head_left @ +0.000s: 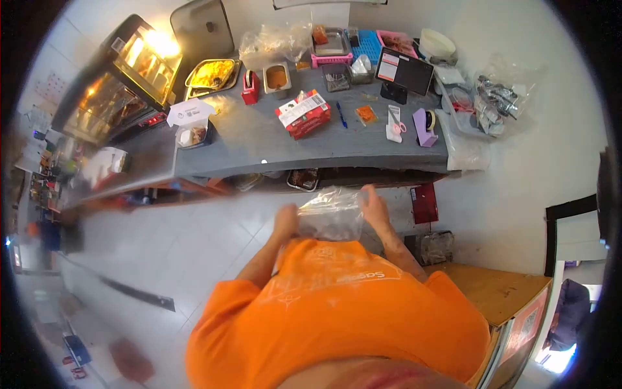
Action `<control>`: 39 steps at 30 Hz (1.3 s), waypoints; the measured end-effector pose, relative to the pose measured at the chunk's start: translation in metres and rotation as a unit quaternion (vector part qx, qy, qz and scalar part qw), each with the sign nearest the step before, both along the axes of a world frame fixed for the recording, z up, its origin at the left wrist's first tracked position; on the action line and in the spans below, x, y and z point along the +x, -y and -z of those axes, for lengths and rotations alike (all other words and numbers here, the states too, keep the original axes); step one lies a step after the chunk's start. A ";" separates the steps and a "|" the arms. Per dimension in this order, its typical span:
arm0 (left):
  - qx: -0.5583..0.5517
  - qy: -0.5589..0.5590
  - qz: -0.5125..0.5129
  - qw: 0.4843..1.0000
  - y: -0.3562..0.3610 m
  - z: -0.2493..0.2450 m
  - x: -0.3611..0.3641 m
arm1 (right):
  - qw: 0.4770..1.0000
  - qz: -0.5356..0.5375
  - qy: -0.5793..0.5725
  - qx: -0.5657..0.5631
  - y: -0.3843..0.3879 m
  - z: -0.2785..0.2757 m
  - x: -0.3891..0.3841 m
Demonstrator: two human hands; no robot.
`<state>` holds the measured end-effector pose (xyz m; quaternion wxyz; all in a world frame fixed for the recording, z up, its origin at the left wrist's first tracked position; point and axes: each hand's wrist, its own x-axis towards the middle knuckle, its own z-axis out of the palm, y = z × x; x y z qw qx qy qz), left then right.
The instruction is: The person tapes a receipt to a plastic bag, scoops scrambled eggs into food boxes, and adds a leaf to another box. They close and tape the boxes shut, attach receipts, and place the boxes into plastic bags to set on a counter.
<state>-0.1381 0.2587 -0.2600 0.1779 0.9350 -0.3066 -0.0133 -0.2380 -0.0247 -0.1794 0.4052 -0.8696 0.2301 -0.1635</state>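
Note:
A clear plastic bag is stretched out in front of my orange shirt, below the counter's front edge. My left hand is closed on its left side. On the opposite side, near the upper corner, my right hand pinches the bag's edge. Light glints off the crinkled plastic, and the bag's lower end overlaps the shirt in this view. Past the bag, a foil-like tray with dark content sits on the shelf under the counter.
On the grey counter stand a red-and-white box, an open white food box, a purple tape dispenser, scissors and a tablet. A lit warming cabinet is at left. A wooden cabinet stands right.

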 end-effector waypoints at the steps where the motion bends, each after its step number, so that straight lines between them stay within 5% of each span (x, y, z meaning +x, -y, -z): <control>1: -0.116 -0.193 -0.076 0.971 -0.009 0.054 0.017 | 0.976 -0.127 -0.177 -0.028 0.000 0.018 -0.008; 2: -0.228 -0.372 -0.146 0.888 -0.019 0.104 0.037 | 0.905 -0.247 -0.343 -0.056 0.004 0.027 -0.007; 3: -0.299 -0.292 -0.181 0.890 -0.004 0.073 0.056 | 0.907 -0.245 -0.338 -0.060 0.008 0.015 0.005; 4: -0.365 -0.211 -0.217 0.880 0.015 0.006 0.076 | 0.951 -0.172 -0.223 -0.128 0.006 -0.021 0.021; 5: -0.298 0.158 -0.178 0.924 0.033 -0.084 0.086 | 0.971 -0.097 -0.106 -0.191 0.002 -0.065 0.031; 6: -0.272 0.143 -0.206 0.929 0.041 -0.201 0.077 | 0.989 -0.046 0.052 -0.133 -0.004 -0.132 0.034; 7: -0.300 0.257 -0.211 0.894 0.036 -0.265 0.067 | 0.978 0.045 0.186 -0.080 -0.013 -0.185 0.032; 8: -0.289 0.247 -0.221 0.898 0.014 -0.250 0.060 | 0.945 0.098 0.284 -0.127 -0.013 -0.203 0.022; 10: -0.545 -0.010 -0.156 0.824 -0.031 -0.206 0.053 | 0.960 0.000 0.230 -0.162 -0.015 -0.176 0.026; 11: -0.347 0.121 -0.130 0.921 -0.030 -0.193 0.051 | 0.959 -0.089 0.182 -0.200 -0.015 -0.152 0.032; 12: -0.123 0.239 -0.096 0.959 -0.030 -0.177 0.047 | 0.946 -0.178 0.132 -0.235 -0.015 -0.125 0.035; 14: -0.136 -0.140 -0.095 0.976 -0.041 -0.101 0.052 | 0.942 -0.267 -0.166 -0.116 -0.022 -0.039 0.038; 16: -0.272 -0.155 -0.271 0.910 -0.075 -0.026 0.012 | 0.965 -0.185 -0.137 0.125 -0.029 0.018 0.024; 17: -0.299 -0.196 -0.232 0.905 -0.092 -0.026 0.016 | 0.964 -0.194 -0.133 0.121 -0.026 0.009 0.045; 18: -0.312 -0.261 -0.197 0.892 -0.115 -0.022 -0.007 | 0.877 -0.152 -0.184 0.416 -0.033 -0.006 0.037; 19: -0.301 -0.285 -0.211 0.885 -0.127 -0.042 -0.032 | 0.704 -0.077 -0.220 0.671 -0.042 -0.015 0.019; 20: -0.327 -0.507 -0.193 0.774 -0.128 -0.085 -0.025 | 0.701 -0.077 -0.232 0.669 -0.042 -0.009 0.023; 21: -0.342 -0.690 -0.158 0.618 -0.128 -0.117 -0.011 | 0.590 -0.130 -0.209 0.769 -0.037 -0.001 0.037; 22: -0.348 -0.690 -0.164 0.613 -0.130 -0.132 -0.006 | 0.460 -0.172 -0.183 0.852 -0.036 0.005 0.047; 23: -0.487 -0.663 -0.117 0.556 -0.136 -0.143 0.000 | 0.524 -0.163 -0.222 0.806 -0.039 -0.028 0.065; 24: -0.614 -0.617 -0.064 0.488 -0.140 -0.151 0.012 | 0.525 -0.163 -0.224 0.805 -0.038 -0.027 0.084; 26: -0.699 -0.552 -0.026 0.454 -0.147 -0.164 0.037 | 0.624 -0.410 -0.275 0.606 -0.030 -0.025 0.116; 28: -0.786 -0.577 -0.025 0.221 -0.151 -0.185 0.061 | 0.672 -0.434 -0.280 0.531 -0.049 -0.021 0.155; 29: -0.789 -0.574 -0.028 0.216 -0.155 -0.199 0.077 | 0.710 -0.458 -0.278 0.457 -0.058 -0.018 0.175; 30: -0.671 -0.516 -0.112 0.520 -0.159 -0.213 0.096 | 0.628 -0.444 -0.112 0.629 -0.060 0.001 0.197; 31: -0.473 -0.398 -0.188 0.763 -0.165 -0.219 0.116 | 0.627 -0.281 -0.103 0.719 -0.072 -0.034 0.219; 32: -0.479 -0.396 -0.198 0.758 -0.177 -0.198 0.135 | 0.606 -0.107 -0.094 0.782 -0.088 -0.069 0.241; 33: -0.502 -0.356 -0.217 0.758 -0.193 -0.162 0.152 | 0.606 -0.112 -0.108 0.780 -0.091 -0.066 0.263; 35: -0.519 -0.317 -0.245 0.755 -0.215 -0.141 0.181 | 0.708 -0.366 -0.250 0.550 -0.100 -0.050 0.303; 36: -0.626 -0.310 -0.301 0.649 -0.213 -0.139 0.197 | 0.705 -0.368 -0.256 0.550 -0.116 -0.038 0.326; 37: -0.717 -0.296 -0.348 0.526 -0.210 -0.136 0.208 | 0.836 -0.381 -0.190 0.346 -0.138 -0.026 0.344; 38: -0.717 -0.299 -0.352 0.522 -0.209 -0.125 0.216 | 0.915 -0.370 -0.109 0.119 -0.156 -0.024 0.360; 39: -0.626 -0.246 -0.371 0.640 -0.207 -0.107 0.225 | 0.906 -0.295 -0.191 0.236 -0.164 -0.027 0.377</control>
